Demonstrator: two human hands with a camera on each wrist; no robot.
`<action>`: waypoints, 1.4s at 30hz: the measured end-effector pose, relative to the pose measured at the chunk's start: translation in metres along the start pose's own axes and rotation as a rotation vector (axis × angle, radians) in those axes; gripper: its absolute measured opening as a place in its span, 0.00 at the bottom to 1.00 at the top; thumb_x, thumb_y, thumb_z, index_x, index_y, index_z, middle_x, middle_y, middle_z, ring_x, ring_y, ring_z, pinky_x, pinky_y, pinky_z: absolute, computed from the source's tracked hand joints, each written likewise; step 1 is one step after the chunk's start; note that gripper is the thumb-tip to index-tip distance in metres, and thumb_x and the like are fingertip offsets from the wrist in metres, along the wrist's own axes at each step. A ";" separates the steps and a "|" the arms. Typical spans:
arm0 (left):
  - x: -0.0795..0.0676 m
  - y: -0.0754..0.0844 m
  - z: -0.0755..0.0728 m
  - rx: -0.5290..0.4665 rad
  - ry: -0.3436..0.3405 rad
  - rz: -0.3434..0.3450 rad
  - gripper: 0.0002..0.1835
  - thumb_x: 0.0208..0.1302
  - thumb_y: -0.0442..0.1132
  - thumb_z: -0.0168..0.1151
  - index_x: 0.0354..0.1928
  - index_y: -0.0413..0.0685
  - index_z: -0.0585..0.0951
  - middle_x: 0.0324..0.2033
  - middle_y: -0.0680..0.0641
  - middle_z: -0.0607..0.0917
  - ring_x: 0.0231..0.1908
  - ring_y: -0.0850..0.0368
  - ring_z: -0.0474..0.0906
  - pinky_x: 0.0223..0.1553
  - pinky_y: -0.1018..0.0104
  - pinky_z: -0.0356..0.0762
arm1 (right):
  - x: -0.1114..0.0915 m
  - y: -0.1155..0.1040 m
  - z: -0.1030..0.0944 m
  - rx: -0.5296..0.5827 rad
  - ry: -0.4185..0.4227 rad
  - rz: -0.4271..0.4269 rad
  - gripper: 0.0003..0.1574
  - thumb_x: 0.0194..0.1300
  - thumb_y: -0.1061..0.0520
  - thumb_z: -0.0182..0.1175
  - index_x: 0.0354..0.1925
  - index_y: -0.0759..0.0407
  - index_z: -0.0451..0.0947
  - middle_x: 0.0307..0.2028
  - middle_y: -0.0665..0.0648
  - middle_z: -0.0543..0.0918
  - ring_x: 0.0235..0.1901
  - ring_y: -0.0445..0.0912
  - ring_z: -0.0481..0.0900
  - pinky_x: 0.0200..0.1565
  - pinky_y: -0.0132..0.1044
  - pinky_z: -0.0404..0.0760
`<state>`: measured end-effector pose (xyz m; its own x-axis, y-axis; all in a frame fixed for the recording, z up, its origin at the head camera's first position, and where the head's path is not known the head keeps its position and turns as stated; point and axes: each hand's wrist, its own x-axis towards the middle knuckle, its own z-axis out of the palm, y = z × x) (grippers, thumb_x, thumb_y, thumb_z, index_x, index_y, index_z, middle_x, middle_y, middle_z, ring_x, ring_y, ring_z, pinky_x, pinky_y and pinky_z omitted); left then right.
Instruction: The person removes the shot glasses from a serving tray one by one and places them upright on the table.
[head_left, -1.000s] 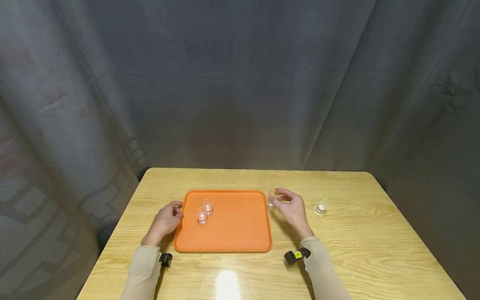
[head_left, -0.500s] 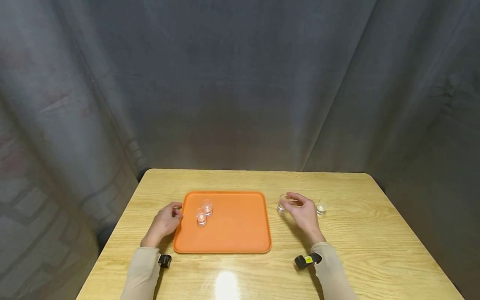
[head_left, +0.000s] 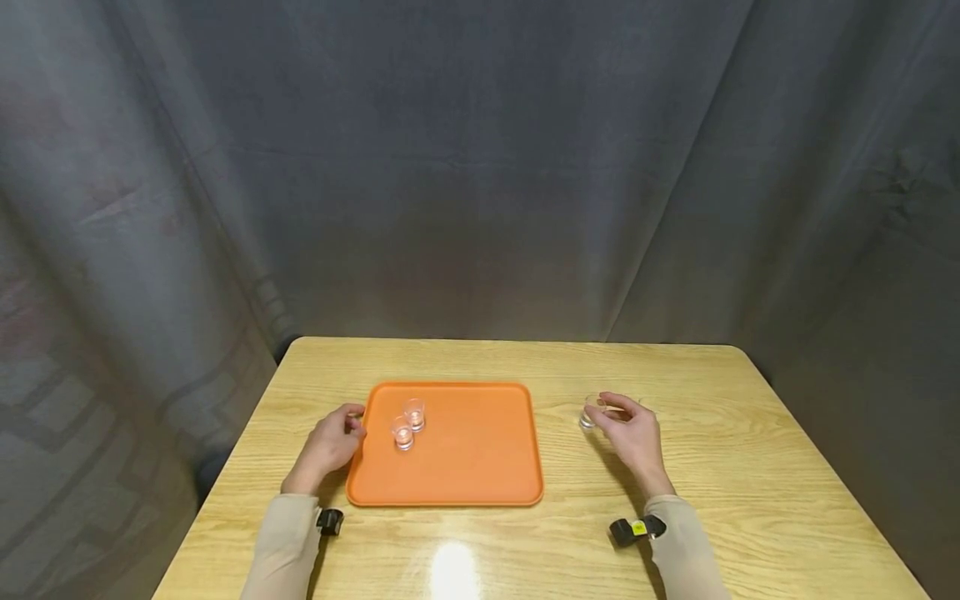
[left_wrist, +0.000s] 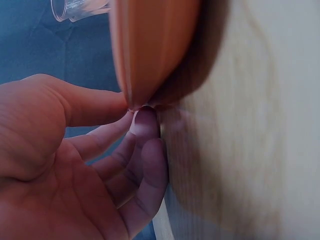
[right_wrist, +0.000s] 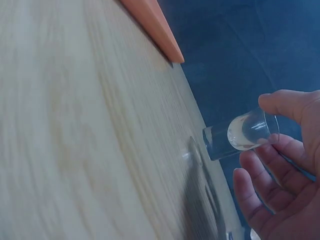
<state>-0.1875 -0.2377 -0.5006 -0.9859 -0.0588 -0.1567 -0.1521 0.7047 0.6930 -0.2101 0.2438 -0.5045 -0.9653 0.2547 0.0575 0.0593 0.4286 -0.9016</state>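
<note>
A clear shot glass (right_wrist: pixel 235 134) is pinched near its rim between the thumb and fingers of my right hand (head_left: pixel 633 435), right of the tray. Its base hangs close over the table in the right wrist view. My left hand (head_left: pixel 335 437) pinches the left rim of an orange tray (head_left: pixel 480 454), thumb and fingertips meeting at the edge in the left wrist view. Two more shot glasses stand close together on the tray's left part, a nearer glass (head_left: pixel 403 435) and a farther glass (head_left: pixel 415 415). Behind my right hand, another shot glass (right_wrist: pixel 245 234) is mostly hidden.
The light wooden table (head_left: pixel 750 492) stretches out to the right of the tray. Dark grey curtains (head_left: pixel 480 183) hang behind it and along both sides. Each wrist wears a black camera, one of them the right wrist camera (head_left: pixel 636 530).
My right hand has carried its shot glass rightward from beside the tray's right edge, and now covers most of the glass farther right. My left hand and the tray stay nearly still.
</note>
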 end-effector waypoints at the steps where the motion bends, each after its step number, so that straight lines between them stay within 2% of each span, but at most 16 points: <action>1: 0.000 0.000 0.000 -0.001 0.000 -0.001 0.24 0.75 0.33 0.57 0.70 0.35 0.75 0.49 0.39 0.82 0.41 0.51 0.77 0.41 0.62 0.73 | 0.000 0.000 -0.002 -0.010 0.000 0.002 0.29 0.65 0.49 0.76 0.60 0.61 0.86 0.56 0.64 0.89 0.37 0.24 0.80 0.37 0.23 0.79; 12: 0.001 0.000 0.000 0.008 0.001 0.003 0.24 0.75 0.33 0.58 0.70 0.35 0.75 0.50 0.39 0.83 0.41 0.50 0.77 0.42 0.61 0.74 | -0.001 -0.003 -0.017 -0.045 0.074 0.009 0.28 0.65 0.49 0.76 0.59 0.62 0.87 0.54 0.65 0.88 0.34 0.25 0.79 0.32 0.25 0.78; 21: 0.001 0.000 -0.001 -0.002 -0.002 0.004 0.24 0.75 0.32 0.57 0.70 0.34 0.74 0.49 0.38 0.82 0.42 0.49 0.77 0.44 0.59 0.75 | 0.000 0.003 -0.027 -0.091 0.074 0.021 0.31 0.65 0.46 0.76 0.61 0.60 0.86 0.55 0.63 0.88 0.36 0.25 0.78 0.36 0.24 0.77; 32: 0.001 0.000 -0.001 0.003 -0.003 0.014 0.24 0.75 0.32 0.58 0.70 0.34 0.74 0.50 0.38 0.83 0.42 0.49 0.77 0.45 0.57 0.75 | 0.002 0.013 -0.034 -0.176 0.162 -0.082 0.26 0.65 0.52 0.76 0.56 0.66 0.88 0.52 0.66 0.89 0.35 0.25 0.78 0.37 0.15 0.72; 42: -0.001 0.002 -0.001 0.001 -0.005 0.006 0.24 0.76 0.32 0.57 0.70 0.34 0.74 0.49 0.38 0.83 0.41 0.50 0.77 0.43 0.59 0.75 | 0.005 0.021 -0.037 -0.191 0.213 -0.088 0.27 0.65 0.51 0.76 0.57 0.65 0.87 0.53 0.66 0.90 0.33 0.18 0.74 0.35 0.14 0.72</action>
<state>-0.1870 -0.2371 -0.4984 -0.9864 -0.0508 -0.1562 -0.1461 0.7054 0.6936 -0.2040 0.2855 -0.5072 -0.8951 0.3769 0.2383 0.0444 0.6070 -0.7934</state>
